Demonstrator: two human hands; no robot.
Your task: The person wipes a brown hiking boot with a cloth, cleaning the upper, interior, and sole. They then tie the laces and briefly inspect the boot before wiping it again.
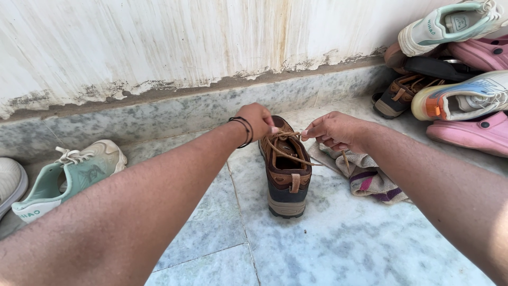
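shoe toe [280, 126] – hidden by hands | white shoe [9, 182] – cut by left edge

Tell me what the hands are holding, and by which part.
Both the left hand and right hand pinch the tan laces of the brown shoe, near its top.

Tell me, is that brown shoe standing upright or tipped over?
Upright: the brown shoe rests sole-down on the floor, opening facing up, laces pulled by both hands.

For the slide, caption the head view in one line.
Left hand and right hand pull tan laces over a brown shoe beside a cloth.
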